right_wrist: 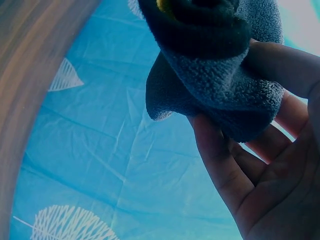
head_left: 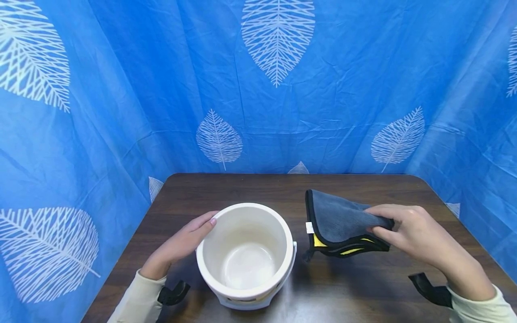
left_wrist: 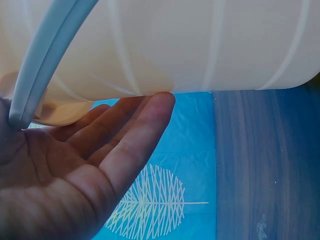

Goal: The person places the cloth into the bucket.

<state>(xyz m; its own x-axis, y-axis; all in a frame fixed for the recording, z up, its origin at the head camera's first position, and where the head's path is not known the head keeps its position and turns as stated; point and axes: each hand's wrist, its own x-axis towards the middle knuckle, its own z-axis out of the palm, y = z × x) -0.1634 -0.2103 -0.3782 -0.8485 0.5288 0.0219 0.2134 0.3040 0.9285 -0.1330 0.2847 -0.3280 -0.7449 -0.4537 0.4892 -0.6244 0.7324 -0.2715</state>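
A white bucket (head_left: 246, 251) with a hollow interior stands on the table. My left hand (head_left: 187, 240) touches its left side, the thumb at the outer rim. In the left wrist view, the fairly straight fingers (left_wrist: 142, 145) lie against the outer wall, beside the pale handle (left_wrist: 45, 65). To the right of the bucket, my right hand (head_left: 416, 235) pinches a folded grey microfiber cloth (head_left: 343, 217) with black edging, yellow layers and a white tag. The right wrist view shows thumb and fingers on either side of the bunched cloth (right_wrist: 215, 85).
A dark wooden table (head_left: 226, 186) bears the bucket. Blue curtain (head_left: 323, 134) with white leaf prints hangs behind it and along both sides. Black straps with protruding mounts (head_left: 173, 294) sit at both wrists.
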